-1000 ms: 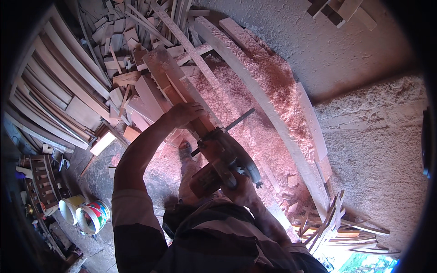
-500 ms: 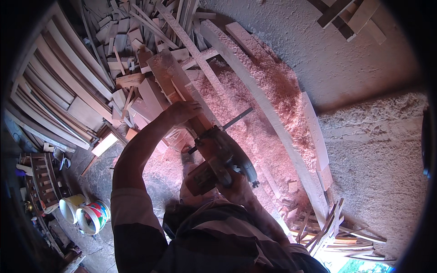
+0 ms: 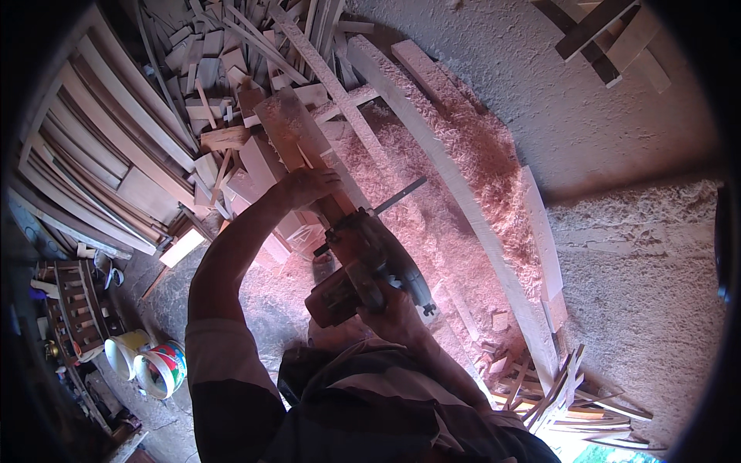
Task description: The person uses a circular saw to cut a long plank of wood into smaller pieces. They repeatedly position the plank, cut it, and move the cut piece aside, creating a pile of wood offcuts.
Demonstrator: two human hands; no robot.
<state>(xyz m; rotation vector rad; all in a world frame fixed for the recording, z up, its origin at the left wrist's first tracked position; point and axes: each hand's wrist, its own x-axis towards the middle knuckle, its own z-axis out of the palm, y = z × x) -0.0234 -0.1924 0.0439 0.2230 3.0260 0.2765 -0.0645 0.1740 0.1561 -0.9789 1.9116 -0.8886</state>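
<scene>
A power saw (image 3: 363,255) with a dark rounded housing and a metal guide bar (image 3: 400,194) sits on a reddish board (image 3: 336,208) in the middle of the view. My right hand (image 3: 390,318) grips the saw's handle from below, its fingers partly hidden. My left hand (image 3: 309,187) is wrapped over the board just beyond the saw, fingers bent over it. The board runs away from me to a wider plank (image 3: 279,116) scattered with shavings; a thin strip lies along it.
Stacked planks (image 3: 100,131) fill the left, with offcuts (image 3: 212,46) behind. Pink shavings (image 3: 471,162) cover the ground beside a long pale beam (image 3: 494,255). Two buckets (image 3: 158,370) and a slatted wooden piece (image 3: 73,309) are lower left. Loose strips (image 3: 587,409) lie lower right, more pieces (image 3: 594,38) upper right.
The saw and both my hands have shifted slightly up and to the left. The surroundings have slid a little right and down in view; both grips are unchanged.
</scene>
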